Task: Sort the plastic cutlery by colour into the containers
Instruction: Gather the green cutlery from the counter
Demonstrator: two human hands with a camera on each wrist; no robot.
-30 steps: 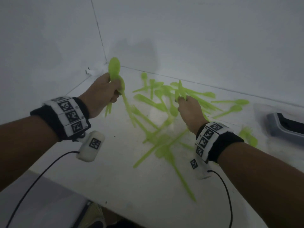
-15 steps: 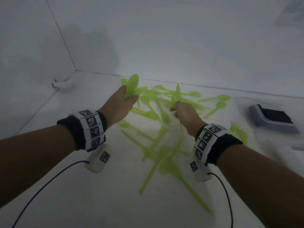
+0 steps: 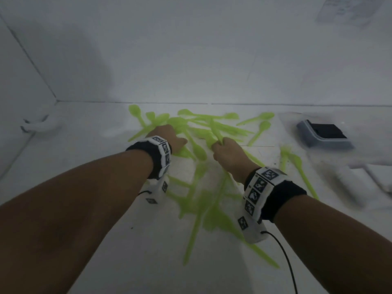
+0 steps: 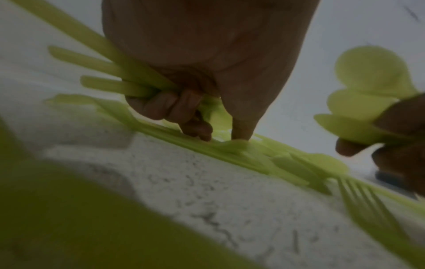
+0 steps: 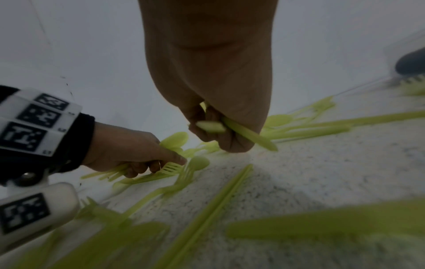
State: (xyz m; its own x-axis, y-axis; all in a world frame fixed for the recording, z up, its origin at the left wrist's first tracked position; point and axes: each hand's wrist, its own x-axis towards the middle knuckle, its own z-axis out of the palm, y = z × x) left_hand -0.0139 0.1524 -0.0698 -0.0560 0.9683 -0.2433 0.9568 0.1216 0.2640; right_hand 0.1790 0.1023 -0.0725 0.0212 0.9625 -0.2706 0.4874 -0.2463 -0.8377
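Several lime-green plastic spoons, forks and knives (image 3: pixel 212 128) lie scattered on the white table (image 3: pixel 106 251). My left hand (image 3: pixel 167 136) grips a bundle of green cutlery (image 4: pixel 110 72) with curled fingers, while its thumb and fingertips (image 4: pixel 239 132) touch another green piece lying on the table. My right hand (image 3: pixel 227 151) grips a few green pieces (image 5: pixel 243 132), their spoon bowls (image 4: pixel 368 76) sticking up out of the fist. Both hands are low over the middle of the pile.
A grey container with a dark inside (image 3: pixel 322 134) stands at the right, with a clear plastic container (image 3: pixel 371 177) in front of it. White walls close the back and left. A white object (image 3: pixel 40 126) lies in the far left corner.
My left hand came down from in front of the wall with its cutlery and now touches a piece in the pile. My right hand stayed over the pile, still gripping its pieces.
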